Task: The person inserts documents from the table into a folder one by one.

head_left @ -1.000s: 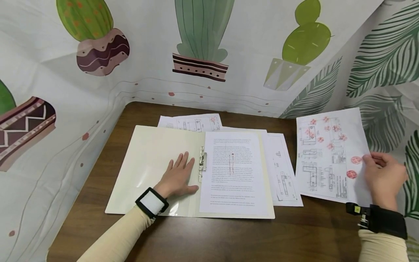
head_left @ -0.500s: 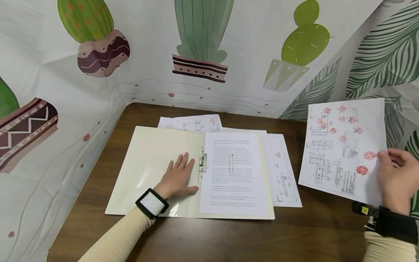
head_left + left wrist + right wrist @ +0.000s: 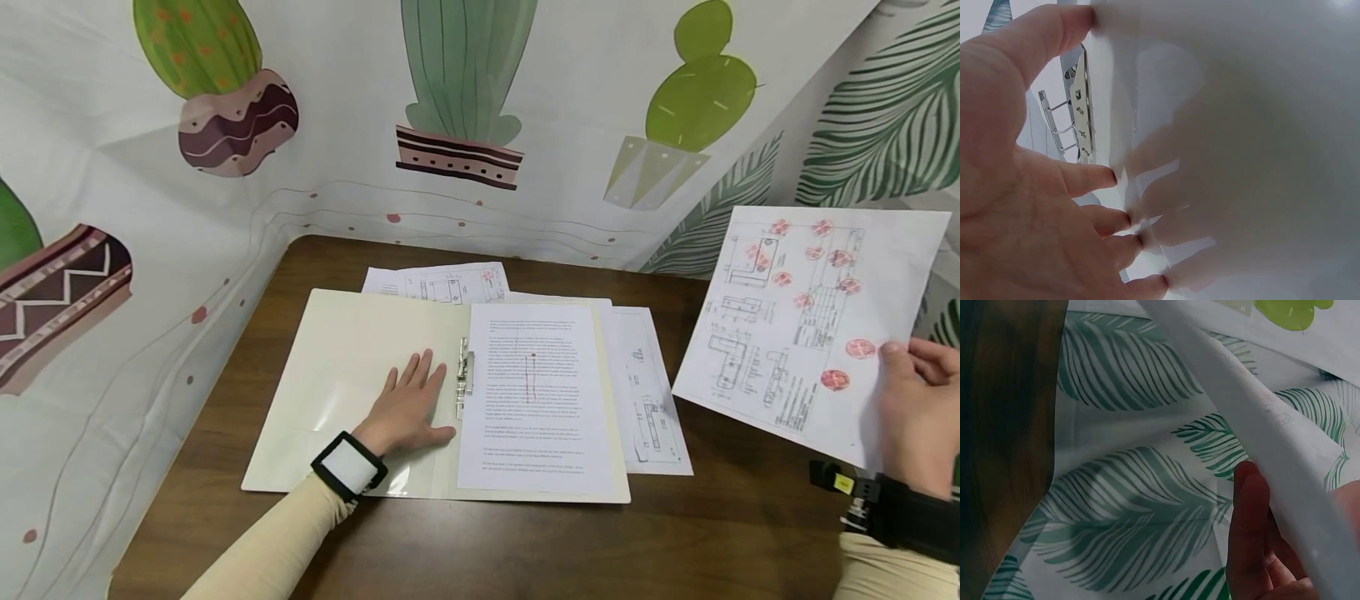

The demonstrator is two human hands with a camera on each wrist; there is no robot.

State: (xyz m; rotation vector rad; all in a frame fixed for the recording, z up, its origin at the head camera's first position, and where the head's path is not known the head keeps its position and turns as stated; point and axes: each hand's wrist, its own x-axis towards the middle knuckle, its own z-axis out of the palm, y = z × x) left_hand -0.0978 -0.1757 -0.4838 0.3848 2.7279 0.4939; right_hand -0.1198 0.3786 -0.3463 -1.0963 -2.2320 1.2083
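Observation:
My left hand [image 3: 405, 410] rests with spread fingers on the inside left cover of an open cream folder [image 3: 345, 333]. In the left wrist view its fingertips touch the shiny cover beside the metal clip [image 3: 1080, 106]. A printed text sheet [image 3: 532, 450] lies on the folder's right side, next to the clip. Off to the right, my right hand [image 3: 918, 408] pinches the right edge of a drawing sheet [image 3: 817, 308] with red stamps, thumb on its printed face. The right wrist view shows fingers [image 3: 1250, 519] behind the raised, tilted sheet.
More drawing sheets stick out from under the folder, one at the back [image 3: 450, 282] and one on the right [image 3: 651, 400]. The brown table [image 3: 480, 550] ends near a cloth backdrop [image 3: 337, 100] printed with cacti and leaves.
My right hand has carried the stamped drawing sheet further right and up, and the sheet has turned clockwise. The left hand and folder have stayed put.

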